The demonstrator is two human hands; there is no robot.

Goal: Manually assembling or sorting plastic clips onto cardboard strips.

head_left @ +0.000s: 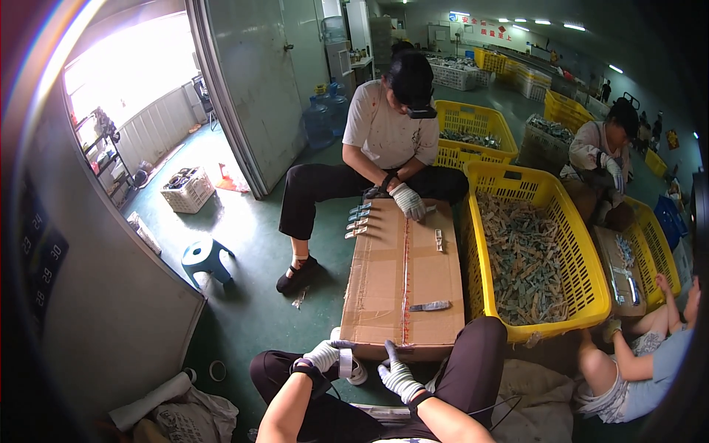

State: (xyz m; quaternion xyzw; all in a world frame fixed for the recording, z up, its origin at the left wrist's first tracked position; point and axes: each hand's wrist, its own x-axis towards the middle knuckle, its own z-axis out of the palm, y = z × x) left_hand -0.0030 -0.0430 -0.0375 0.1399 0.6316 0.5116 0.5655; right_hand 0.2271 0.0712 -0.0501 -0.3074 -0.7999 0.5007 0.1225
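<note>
My left hand (pixel 322 356), in a striped glove, is closed on a roll of whitish tape (pixel 345 362) just off the near left corner of a cardboard box (pixel 377 284). By the box's near edge, my right hand (pixel 399 378), also gloved, holds nothing I can see; its fingers are apart and point at the box. A flat grey strip (pixel 430 306) lies on the box top nearest my right hand. Farther off, a small pale piece (pixel 439 240) rests near the right edge. Several small clip-like pieces (pixel 359 219) line the far left edge.
Across the box sits a co-worker (pixel 391 122), gloved hands at its far end. On the right stands a yellow crate (pixel 598 292) full of small strips. Two more people (pixel 639 362) work beyond it. A blue stool (pixel 207 260) and white sacks (pixel 185 413) are at left.
</note>
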